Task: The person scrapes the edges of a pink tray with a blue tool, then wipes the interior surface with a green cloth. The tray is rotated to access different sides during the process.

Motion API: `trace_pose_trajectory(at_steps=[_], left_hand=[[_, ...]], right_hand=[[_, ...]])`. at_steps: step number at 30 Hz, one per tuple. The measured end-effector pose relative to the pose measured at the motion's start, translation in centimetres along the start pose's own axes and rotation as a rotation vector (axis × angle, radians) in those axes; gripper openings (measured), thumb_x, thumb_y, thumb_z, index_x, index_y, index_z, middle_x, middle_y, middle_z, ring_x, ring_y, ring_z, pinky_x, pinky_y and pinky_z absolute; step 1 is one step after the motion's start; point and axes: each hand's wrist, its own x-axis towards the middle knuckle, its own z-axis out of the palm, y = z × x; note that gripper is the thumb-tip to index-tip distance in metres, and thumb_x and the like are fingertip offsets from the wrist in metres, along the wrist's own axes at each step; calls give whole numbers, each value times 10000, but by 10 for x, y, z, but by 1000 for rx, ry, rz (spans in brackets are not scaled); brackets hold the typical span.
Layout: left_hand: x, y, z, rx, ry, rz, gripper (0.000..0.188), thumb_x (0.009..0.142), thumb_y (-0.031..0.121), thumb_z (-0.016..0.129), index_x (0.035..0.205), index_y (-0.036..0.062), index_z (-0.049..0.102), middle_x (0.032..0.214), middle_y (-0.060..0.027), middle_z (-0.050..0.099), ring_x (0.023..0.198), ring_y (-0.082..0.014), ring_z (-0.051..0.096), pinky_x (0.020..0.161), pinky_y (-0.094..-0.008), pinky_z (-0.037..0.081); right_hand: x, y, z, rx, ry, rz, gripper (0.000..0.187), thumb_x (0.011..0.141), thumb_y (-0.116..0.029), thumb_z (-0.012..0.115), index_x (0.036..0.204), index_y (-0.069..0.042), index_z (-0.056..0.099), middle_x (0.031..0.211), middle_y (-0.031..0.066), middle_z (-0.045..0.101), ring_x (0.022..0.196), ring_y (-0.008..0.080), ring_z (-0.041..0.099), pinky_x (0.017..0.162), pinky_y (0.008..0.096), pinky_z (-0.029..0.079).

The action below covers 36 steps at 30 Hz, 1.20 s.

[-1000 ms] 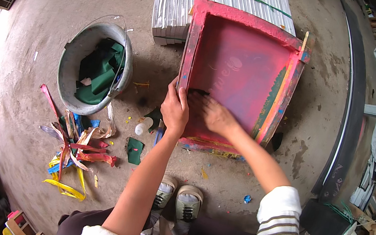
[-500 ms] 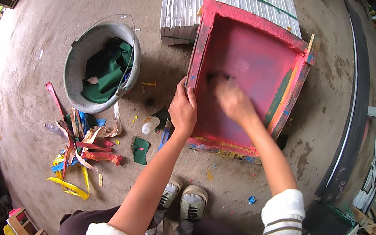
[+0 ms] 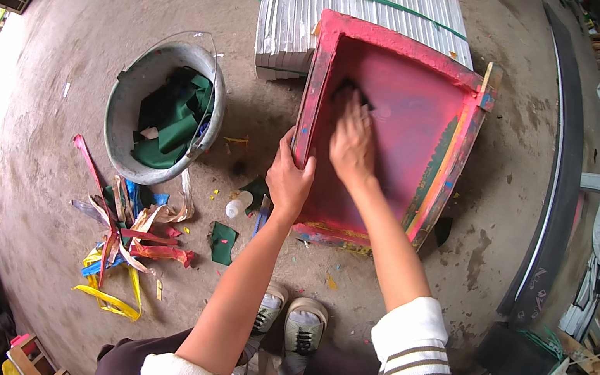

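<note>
A paint-stained screen-printing frame [image 3: 402, 37] leans at a tilt, its far end resting on a stack of pale sheets. My left hand [image 3: 290, 180] is closed round the frame's left rail, thumb on top. Inside the frame, my right hand [image 3: 354, 140] presses a dark rag [image 3: 352, 92] against the reddish mesh [image 3: 400, 148], toward the upper left. Motion blurs these fingers and the rag, whose exact material I cannot make out. Along the mesh's right side runs a dark green strip.
The strapped sheet stack [image 3: 375, 11] lies under the frame's far end. To the left stands a metal bucket [image 3: 117, 115] with green scraps inside. Torn coloured strips [image 3: 131, 239], a small whitish bottle [image 3: 238, 204] and a green scrap [image 3: 222, 243] lie on the floor.
My right hand and the rag have moved left and upward over the mesh. The frame appears slightly lower in view, with my left hand still on its rail.
</note>
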Motion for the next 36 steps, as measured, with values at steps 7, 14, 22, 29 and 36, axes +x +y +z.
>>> trace_pose_trajectory(at_steps=[7, 14, 22, 29, 36], left_hand=[[-10, -11, -10, 35, 11, -39, 518, 838, 286, 625, 1307, 179, 435, 1097, -196, 620, 881, -416, 619, 715, -472, 504], [-14, -11, -3, 28, 25, -1, 541, 836, 258, 632, 1326, 161, 424, 1112, -190, 616, 909, -405, 616, 734, -464, 503], [-13, -6, 4, 41, 46, 66, 556, 845, 230, 630, 1348, 159, 405, 1142, -181, 604, 947, -399, 606, 744, -456, 508], [-12, -4, -5, 39, 6, 91, 633, 894, 217, 585, 1446, 225, 274, 1247, -138, 533, 986, -398, 593, 745, -448, 507], [-12, -8, -2, 103, 56, 156, 613, 882, 176, 600, 1425, 268, 332, 1169, -102, 539, 867, -340, 625, 648, -429, 522]], right_hand=[[-16, 38, -35, -76, -58, -63, 612, 877, -274, 562, 1388, -9, 355, 1459, 166, 336, 1377, 297, 280, 1115, 447, 256], [-1, 8, 3, -62, 56, 5, 534, 864, -170, 535, 1334, 56, 422, 1426, 229, 370, 1348, 350, 323, 1116, 459, 244], [3, 69, -18, -49, 348, 326, 479, 933, -138, 452, 1377, 23, 368, 1436, 199, 362, 1341, 356, 319, 1107, 448, 270], [-36, 35, -18, -80, 19, -174, 449, 857, -159, 558, 1288, -40, 520, 1381, 124, 472, 1324, 238, 394, 1099, 413, 298], [-20, 6, -16, -48, 42, 264, 787, 898, -356, 533, 1415, 113, 168, 1474, 314, 180, 1385, 435, 171, 1141, 496, 155]])
